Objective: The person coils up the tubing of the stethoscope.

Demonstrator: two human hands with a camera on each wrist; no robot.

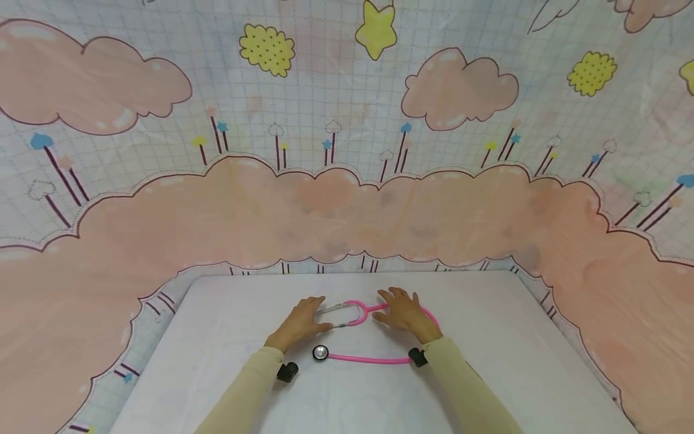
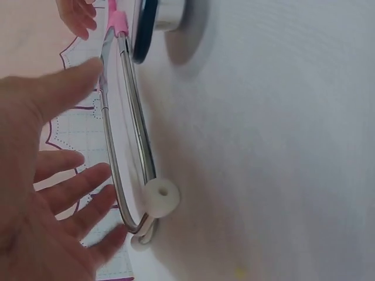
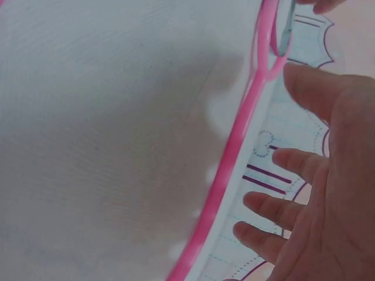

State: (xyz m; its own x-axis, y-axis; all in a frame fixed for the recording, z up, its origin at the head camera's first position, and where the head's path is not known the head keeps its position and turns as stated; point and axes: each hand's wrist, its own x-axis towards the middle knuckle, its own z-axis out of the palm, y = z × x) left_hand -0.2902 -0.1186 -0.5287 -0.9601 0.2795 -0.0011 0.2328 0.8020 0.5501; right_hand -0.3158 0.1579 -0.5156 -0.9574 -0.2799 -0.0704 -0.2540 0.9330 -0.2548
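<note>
Two open hands over a pink stethoscope (image 1: 363,310), mid-table, 12 o'clock = far edge.
From where I stand: left hand (image 1: 300,324) at the stethoscope's 9 o'clock, fingers spread wide, thumb apart, gripping nothing; thumb tip overlaps a metal ear tube (image 2: 111,140) in its wrist view, can't tell if touching. White ear tip (image 2: 156,206) near the fingertips. Right hand (image 1: 406,313) at 2 o'clock, above the pink tubing, fingers apart and slightly bent, nothing held; contact can't be told. Chest piece (image 1: 320,352) at 8 o'clock on the white table (image 1: 217,337), its tube running toward 3 o'clock. Cloud-print cloth (image 1: 379,211) beyond, at 12.
</note>
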